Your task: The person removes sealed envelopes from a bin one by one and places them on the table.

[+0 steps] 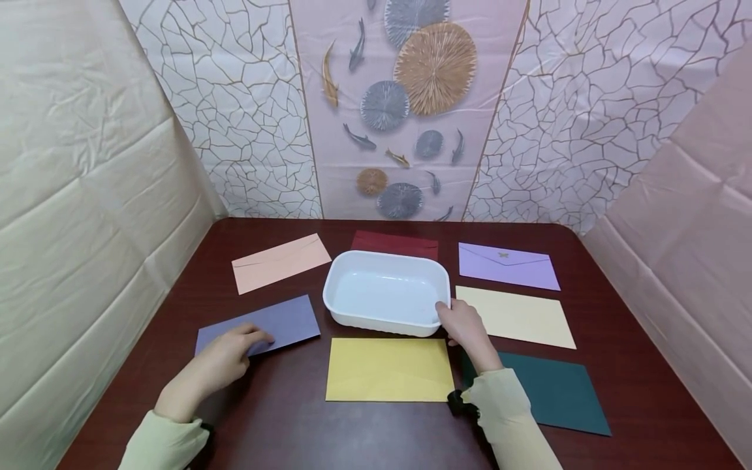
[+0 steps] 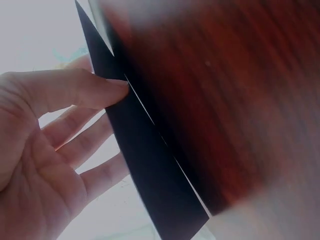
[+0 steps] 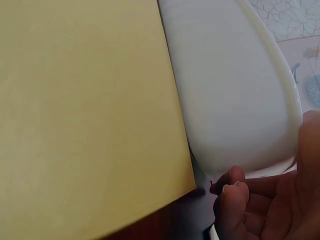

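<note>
My left hand (image 1: 220, 362) pinches the near edge of a slate-blue envelope (image 1: 288, 320). In the left wrist view the thumb lies on one face of the envelope (image 2: 135, 145), which looks nearly black there, and the fingers are behind it. A narrow gap shows between its edge and the table. My right hand (image 1: 465, 326) grips the near right corner of a white rectangular dish (image 1: 384, 320), thumb over the rim. The right wrist view shows curled fingers under the corner of the dish (image 3: 235, 100). Nothing is visible inside the dish.
On the dark red table (image 1: 282, 418) lie a yellow envelope (image 1: 388, 369), a peach one (image 1: 282, 261), a dark red one (image 1: 399, 244) partly behind the dish, a lilac one (image 1: 508, 267), a cream one (image 1: 517, 316) and a dark green one (image 1: 558, 391) partly under the right forearm.
</note>
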`<act>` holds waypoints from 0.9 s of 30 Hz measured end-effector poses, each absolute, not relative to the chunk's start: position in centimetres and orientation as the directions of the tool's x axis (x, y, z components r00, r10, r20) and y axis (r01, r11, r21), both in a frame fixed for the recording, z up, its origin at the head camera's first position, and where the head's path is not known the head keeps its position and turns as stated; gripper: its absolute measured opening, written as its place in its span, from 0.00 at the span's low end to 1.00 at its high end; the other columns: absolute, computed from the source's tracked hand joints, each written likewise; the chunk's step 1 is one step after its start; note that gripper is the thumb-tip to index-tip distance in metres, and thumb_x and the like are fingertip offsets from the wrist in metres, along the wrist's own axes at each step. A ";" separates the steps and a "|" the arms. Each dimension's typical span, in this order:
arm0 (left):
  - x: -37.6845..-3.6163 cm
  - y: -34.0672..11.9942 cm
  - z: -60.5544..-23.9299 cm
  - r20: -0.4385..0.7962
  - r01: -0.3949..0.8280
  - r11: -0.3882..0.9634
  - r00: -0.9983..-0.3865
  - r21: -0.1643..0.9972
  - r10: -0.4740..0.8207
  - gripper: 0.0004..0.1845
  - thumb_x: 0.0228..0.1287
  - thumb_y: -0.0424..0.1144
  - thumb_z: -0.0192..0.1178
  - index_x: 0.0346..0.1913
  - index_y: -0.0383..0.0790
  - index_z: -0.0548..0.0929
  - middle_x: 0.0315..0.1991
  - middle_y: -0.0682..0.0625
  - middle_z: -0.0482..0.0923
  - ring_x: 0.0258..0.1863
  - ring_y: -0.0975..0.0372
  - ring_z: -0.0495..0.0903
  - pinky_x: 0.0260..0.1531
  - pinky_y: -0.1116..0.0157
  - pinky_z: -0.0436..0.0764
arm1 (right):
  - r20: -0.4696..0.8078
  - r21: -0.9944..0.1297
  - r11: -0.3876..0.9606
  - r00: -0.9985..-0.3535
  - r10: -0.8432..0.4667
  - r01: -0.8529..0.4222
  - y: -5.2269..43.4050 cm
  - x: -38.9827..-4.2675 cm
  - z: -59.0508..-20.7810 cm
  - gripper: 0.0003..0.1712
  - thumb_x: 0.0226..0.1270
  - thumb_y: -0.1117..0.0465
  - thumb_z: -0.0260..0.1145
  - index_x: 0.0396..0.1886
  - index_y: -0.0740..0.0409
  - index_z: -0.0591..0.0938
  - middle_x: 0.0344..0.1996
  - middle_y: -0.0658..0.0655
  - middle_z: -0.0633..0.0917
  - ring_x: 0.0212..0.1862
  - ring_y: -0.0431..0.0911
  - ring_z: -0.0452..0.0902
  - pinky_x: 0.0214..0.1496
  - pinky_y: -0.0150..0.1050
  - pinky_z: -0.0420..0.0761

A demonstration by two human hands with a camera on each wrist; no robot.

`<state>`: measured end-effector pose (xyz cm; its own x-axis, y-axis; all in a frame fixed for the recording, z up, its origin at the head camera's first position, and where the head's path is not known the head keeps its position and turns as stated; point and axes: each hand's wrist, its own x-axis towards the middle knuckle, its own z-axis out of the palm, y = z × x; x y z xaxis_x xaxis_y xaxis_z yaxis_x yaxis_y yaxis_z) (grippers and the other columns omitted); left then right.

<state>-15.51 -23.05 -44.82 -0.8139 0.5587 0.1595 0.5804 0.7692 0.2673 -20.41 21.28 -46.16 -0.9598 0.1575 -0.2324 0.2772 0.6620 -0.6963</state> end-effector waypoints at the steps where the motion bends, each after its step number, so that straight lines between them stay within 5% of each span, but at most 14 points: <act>1: -15.5 -23.0 -44.9 0.157 0.581 0.769 -0.814 0.267 0.560 0.29 0.42 0.15 0.58 0.49 0.39 0.85 0.47 0.48 0.81 0.47 0.54 0.83 0.40 0.57 0.81 | -0.233 -0.697 0.661 -0.959 0.158 0.279 21.3 -20.4 -46.2 0.29 0.74 0.51 0.48 0.58 0.70 0.78 0.32 0.63 0.81 0.26 0.51 0.75 0.23 0.39 0.81; 9: -15.2 -22.9 -45.2 0.131 0.566 0.783 -0.823 0.257 0.553 0.25 0.44 0.15 0.58 0.44 0.40 0.86 0.43 0.49 0.81 0.44 0.54 0.83 0.43 0.54 0.82 | -0.255 -0.712 0.646 -0.958 0.128 0.276 21.5 -20.2 -46.0 0.27 0.77 0.47 0.49 0.50 0.67 0.79 0.28 0.61 0.78 0.24 0.50 0.74 0.24 0.39 0.81; 20: -15.0 -22.7 -44.2 0.073 0.528 0.797 -0.843 0.293 0.532 0.23 0.46 0.16 0.59 0.44 0.40 0.86 0.42 0.49 0.80 0.44 0.54 0.82 0.44 0.54 0.81 | -0.260 -0.790 0.555 -0.962 0.084 0.262 22.8 -19.7 -44.7 0.39 0.80 0.35 0.40 0.36 0.67 0.78 0.23 0.59 0.77 0.20 0.47 0.71 0.24 0.40 0.82; 23: -15.3 -22.9 -44.0 0.070 0.529 0.792 -0.842 0.306 0.535 0.19 0.51 0.19 0.62 0.44 0.40 0.86 0.42 0.50 0.80 0.43 0.55 0.82 0.44 0.54 0.81 | -0.255 -0.796 0.548 -0.964 0.080 0.257 24.1 -19.4 -44.2 0.40 0.80 0.36 0.40 0.49 0.68 0.80 0.24 0.60 0.77 0.21 0.48 0.71 0.26 0.41 0.82; 27: -15.7 -23.5 -43.5 0.070 0.510 0.801 -0.854 0.314 0.516 0.12 0.58 0.26 0.65 0.45 0.40 0.86 0.43 0.49 0.81 0.42 0.56 0.82 0.43 0.54 0.81 | -0.258 -0.794 0.550 -0.963 0.084 0.260 27.0 -18.8 -43.4 0.44 0.80 0.35 0.38 0.69 0.70 0.69 0.30 0.62 0.79 0.23 0.48 0.72 0.29 0.41 0.82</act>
